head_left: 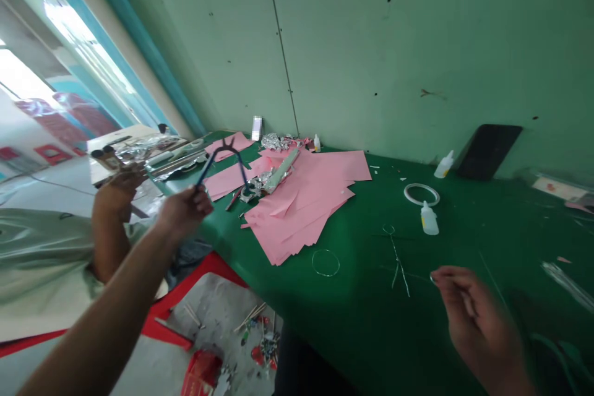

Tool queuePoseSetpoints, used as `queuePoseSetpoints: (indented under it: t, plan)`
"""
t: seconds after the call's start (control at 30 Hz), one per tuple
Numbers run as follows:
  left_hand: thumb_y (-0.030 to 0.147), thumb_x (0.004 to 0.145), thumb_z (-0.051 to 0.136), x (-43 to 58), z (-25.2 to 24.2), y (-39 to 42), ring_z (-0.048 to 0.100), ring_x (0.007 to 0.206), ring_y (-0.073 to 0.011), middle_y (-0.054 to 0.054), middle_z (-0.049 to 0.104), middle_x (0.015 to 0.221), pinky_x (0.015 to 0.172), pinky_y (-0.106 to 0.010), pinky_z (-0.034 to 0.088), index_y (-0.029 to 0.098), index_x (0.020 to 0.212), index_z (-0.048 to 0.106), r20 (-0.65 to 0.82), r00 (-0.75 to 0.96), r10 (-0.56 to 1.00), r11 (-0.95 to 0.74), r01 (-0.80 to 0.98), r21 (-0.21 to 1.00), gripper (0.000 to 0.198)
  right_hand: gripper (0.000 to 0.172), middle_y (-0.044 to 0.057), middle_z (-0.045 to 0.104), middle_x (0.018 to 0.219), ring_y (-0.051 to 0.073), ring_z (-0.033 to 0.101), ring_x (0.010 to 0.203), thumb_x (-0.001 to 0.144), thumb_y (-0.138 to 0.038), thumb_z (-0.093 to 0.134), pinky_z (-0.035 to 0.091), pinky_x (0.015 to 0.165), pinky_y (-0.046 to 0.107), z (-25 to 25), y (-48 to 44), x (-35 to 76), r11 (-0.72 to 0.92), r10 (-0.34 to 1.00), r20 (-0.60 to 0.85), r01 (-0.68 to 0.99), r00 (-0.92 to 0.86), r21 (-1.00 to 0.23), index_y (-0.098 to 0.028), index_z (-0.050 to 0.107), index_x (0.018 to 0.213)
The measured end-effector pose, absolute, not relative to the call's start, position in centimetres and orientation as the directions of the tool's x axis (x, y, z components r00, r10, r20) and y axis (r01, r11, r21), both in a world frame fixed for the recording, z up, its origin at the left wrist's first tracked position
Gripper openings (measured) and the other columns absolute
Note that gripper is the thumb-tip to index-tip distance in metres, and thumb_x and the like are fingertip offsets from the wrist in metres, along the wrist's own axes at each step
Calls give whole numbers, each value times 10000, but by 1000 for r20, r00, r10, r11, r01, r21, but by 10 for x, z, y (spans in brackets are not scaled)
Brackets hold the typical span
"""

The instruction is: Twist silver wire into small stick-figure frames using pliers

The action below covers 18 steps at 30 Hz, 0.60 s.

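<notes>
My left hand [183,213] is raised at the table's left end, gripping a dark blue bent wire arch [223,158]. My right hand [477,315] hovers over the green table [352,315] with its fingertips pinched together; nothing shows between them. Nearest to it lies a thin silver wire figure [396,260], not touched. A small wire ring [325,263] lies beside overlapping pink paper sheets [297,210]. Further back are a white plastic ring [421,194] and a white glue bottle [429,219].
A co-worker's hand [118,192] and pale sleeve [41,253] are at the left. Crumpled foil [276,141] lies by the green wall [371,43]. A dark board [487,151] leans there. Below the table's edge stands a red stool [185,303], with scraps on the floor [255,328].
</notes>
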<state>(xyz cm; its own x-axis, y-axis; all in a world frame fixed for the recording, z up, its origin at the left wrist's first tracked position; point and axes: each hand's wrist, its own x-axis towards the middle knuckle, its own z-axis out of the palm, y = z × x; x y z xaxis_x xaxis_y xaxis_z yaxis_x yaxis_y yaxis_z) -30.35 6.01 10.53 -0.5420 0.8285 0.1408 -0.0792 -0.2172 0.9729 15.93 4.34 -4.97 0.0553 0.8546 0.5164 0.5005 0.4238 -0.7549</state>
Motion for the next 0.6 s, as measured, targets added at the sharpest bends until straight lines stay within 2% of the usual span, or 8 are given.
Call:
queuePoseSetpoints:
  t: [0.07,0.13,0.17,0.23,0.3,0.37,0.47,0.6]
  plan:
    - [53,943,323,-250,91,41,379,477,-55,41,362,572,499,-185,373,93,779,519,-14,-414,910,-87,-225,971,259,213,93,626,1156,228,648,1001,924,-401,524,570,747,321,-28,43,142,386,913,408,301,14,-872,-234,602,817]
    - [118,946,363,-190,73,22,361,476,-65,49,316,580,488,-199,359,111,794,510,-212,-192,958,54,-606,794,212,228,74,511,1364,254,566,1174,921,-398,541,531,890,369,1,43,123,338,933,326,60,-151,-939,-230,598,778]
    - [132,933,405,-161,64,13,369,478,-68,52,316,583,498,-208,369,113,811,518,-248,-107,963,101,-708,699,167,234,62,473,1411,259,529,1217,927,-393,536,519,910,381,15,43,115,281,924,286,-53,-255,-958,-228,596,772]
    - [158,906,492,-113,48,-2,389,486,-65,51,347,595,502,-206,366,111,844,546,-293,9,956,186,-791,583,95,261,61,485,1386,234,570,1113,932,-403,529,534,815,358,39,45,104,164,904,233,-215,-357,-963,-219,582,755]
    - [206,894,549,-83,39,-10,438,510,-76,37,408,617,518,-217,388,127,867,580,-261,76,962,222,-774,593,89,287,64,559,1236,140,583,788,919,-418,554,492,599,273,53,46,99,95,938,172,-253,-300,-963,-204,547,728]
    - [230,864,604,-71,37,-11,521,572,-110,-4,514,692,540,-245,421,131,870,614,-193,145,971,239,-676,697,100,259,38,591,1012,72,420,563,904,-429,577,338,447,224,59,48,99,82,971,129,-228,-203,-970,-202,566,780]
    - [212,833,661,-75,40,2,634,844,-198,-83,641,1007,693,-301,491,176,1079,647,-128,176,976,202,-514,834,249,259,-29,472,706,67,280,497,903,-448,569,205,419,229,64,48,104,12,964,57,-175,-259,-985,-195,593,853]
    - [290,873,646,-75,43,19,549,1169,-270,-108,556,1341,904,-374,474,241,1243,618,-11,320,947,163,-454,876,374,335,-56,373,597,79,301,501,909,-483,540,227,449,238,72,49,111,-52,869,-5,-81,-495,-995,-185,532,756]
